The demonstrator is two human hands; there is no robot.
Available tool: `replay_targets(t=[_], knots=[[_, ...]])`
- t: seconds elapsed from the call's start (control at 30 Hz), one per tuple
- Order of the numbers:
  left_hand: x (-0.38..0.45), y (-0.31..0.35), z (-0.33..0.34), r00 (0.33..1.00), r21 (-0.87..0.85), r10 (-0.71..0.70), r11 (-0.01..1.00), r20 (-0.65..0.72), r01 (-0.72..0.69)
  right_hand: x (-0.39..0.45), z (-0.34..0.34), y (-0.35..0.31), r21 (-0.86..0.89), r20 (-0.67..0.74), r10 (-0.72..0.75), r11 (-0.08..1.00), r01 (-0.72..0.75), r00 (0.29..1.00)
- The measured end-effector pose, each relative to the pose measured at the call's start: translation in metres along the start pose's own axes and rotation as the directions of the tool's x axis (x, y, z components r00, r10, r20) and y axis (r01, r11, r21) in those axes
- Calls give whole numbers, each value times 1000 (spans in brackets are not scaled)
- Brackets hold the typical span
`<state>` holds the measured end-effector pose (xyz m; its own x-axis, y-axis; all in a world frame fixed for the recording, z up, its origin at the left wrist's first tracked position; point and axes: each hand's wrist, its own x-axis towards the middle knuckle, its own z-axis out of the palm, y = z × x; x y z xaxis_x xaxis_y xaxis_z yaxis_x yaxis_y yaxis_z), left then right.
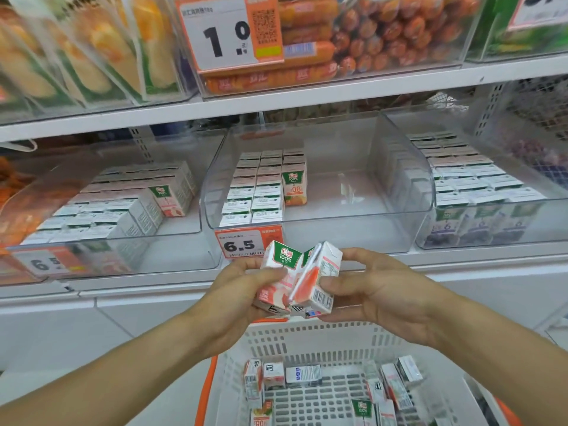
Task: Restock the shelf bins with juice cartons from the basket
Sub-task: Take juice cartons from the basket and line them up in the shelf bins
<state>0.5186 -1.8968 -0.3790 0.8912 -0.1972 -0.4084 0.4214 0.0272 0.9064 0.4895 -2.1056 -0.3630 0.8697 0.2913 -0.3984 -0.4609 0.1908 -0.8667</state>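
Between my hands, above the basket, I hold a bunch of small pink-and-white juice cartons (299,276). My left hand (242,290) grips them from the left and my right hand (378,290) from the right. The white basket (310,336) with orange handles sits below and holds several loose cartons (302,375). Straight ahead is the middle clear shelf bin (362,224); rows of cartons (258,189) fill its left side and its right side is bare. The left bin (172,241) and the right bin (430,238) hold many cartons.
An orange price tag (246,244) reading 6.5 hangs on the middle bin's front. The upper shelf (307,99) carries clear bins of sausages (338,41) and packaged snacks, with a large price card. White shelf panels lie below the bins.
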Motion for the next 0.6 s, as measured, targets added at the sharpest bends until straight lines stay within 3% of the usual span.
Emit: replay_targets(t=[0.1,0.27,0.47,0.6], knots=[[-4,4,2,997,28,20,999,68,-22,1,5,3,-67,-65,-8,998,4,998],[-14,-4,6,988,141,57,987,146,-78,5,12,9,-351,-157,-184,929,119,970],[-14,-5,5,991,39,3,999,133,-8,10,-1,8,-200,-119,-179,968,152,977],[-9,-3,1,970,-16,-16,1000,244,20,11,-7,4,-149,-53,-109,984,100,993]])
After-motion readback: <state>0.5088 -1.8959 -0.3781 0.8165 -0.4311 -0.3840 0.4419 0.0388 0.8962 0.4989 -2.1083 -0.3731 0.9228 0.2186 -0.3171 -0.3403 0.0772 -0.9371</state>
